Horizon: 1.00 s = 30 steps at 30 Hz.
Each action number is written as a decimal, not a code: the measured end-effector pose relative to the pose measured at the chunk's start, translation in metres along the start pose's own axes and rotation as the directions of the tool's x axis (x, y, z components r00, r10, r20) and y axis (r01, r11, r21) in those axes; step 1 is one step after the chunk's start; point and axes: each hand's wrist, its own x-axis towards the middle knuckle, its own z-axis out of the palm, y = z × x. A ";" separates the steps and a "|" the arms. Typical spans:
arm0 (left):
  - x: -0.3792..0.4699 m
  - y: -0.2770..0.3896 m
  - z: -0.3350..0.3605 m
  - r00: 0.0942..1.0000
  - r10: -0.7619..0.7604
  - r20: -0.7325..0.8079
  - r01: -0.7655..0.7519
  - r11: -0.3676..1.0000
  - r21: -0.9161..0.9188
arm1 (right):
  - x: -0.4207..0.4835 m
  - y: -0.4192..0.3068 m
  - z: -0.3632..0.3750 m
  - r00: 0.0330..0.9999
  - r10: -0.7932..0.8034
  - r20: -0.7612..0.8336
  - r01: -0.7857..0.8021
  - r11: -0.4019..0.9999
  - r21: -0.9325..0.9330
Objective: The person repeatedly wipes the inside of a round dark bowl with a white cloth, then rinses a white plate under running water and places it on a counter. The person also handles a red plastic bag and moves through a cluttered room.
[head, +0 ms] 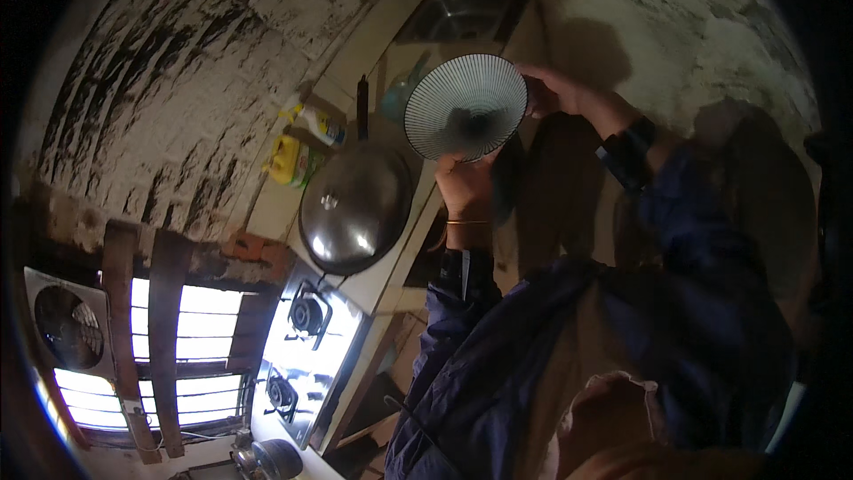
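Observation:
A round bowl [460, 97] with thin dark stripes fanning out from its centre is held up in front of me, its inside facing the camera. My left hand [464, 188] grips the near rim, thumb over the edge. On the far right side of the rim, my right hand [552, 89] has hold of it too; part of those fingers is hidden behind the bowl. Beyond the bowl lies a metal sink [460, 17] set in the counter. Partly covered by the bowl, a bluish translucent item [396, 95] sits on the counter; I cannot tell what it is.
A lidded wok [356, 207] rests on the counter left of my hands, its handle pointing away. Beside it stand a yellow jug [288, 161] and a spray bottle [321, 125]. Nearer me is a two-burner gas stove [300, 353], with metal pots [276, 459] past it. A rough wall [180, 100] borders the counter.

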 end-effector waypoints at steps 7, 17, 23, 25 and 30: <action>0.186 -0.056 0.003 1.000 0.014 0.007 -0.013 0.990 -0.137 | 0.168 -0.103 -0.149 0.979 -0.192 -0.071 0.188 0.980 -0.065; 0.422 -0.112 -0.054 0.972 0.175 -0.158 -0.124 0.949 0.289 | 0.397 -0.255 -0.214 0.866 -0.374 0.333 0.465 0.847 -0.257; 0.552 -0.150 -0.087 0.855 0.032 -0.517 -0.008 0.999 0.048 | 0.522 -0.294 -0.237 0.930 -0.199 0.309 0.280 0.928 -0.245; 0.573 -0.162 -0.102 0.826 0.074 -0.559 0.042 0.980 0.192 | 0.568 -0.292 -0.249 0.941 -0.111 0.320 0.171 0.971 -0.166; 0.622 -0.183 -0.156 0.922 0.360 -0.141 0.161 -0.027 0.987 | 0.680 -0.293 -0.246 0.805 -0.175 0.567 0.342 0.918 -0.202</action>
